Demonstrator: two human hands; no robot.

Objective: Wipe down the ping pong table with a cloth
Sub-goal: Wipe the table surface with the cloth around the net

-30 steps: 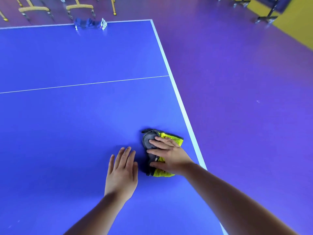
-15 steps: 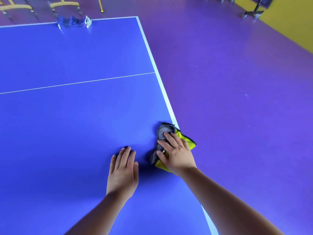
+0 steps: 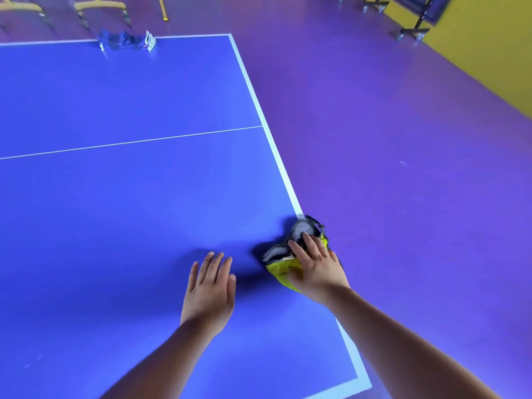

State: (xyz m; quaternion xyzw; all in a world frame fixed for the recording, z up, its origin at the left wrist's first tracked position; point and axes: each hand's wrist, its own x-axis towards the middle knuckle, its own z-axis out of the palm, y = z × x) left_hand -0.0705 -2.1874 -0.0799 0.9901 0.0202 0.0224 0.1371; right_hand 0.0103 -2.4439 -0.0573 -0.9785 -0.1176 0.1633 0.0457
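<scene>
A smooth purple floor (image 3: 403, 145) is seen to the right of and beyond the playing surface, and a soft sheen of light is reflected across it. A plain yellow wall (image 3: 489, 53) is met at the upper right. Near that wall a dark metal wheeled stand (image 3: 414, 30) is parked. At the top left, yellow-padded chairs with metal legs (image 3: 99, 7) are lined up on the floor.
</scene>
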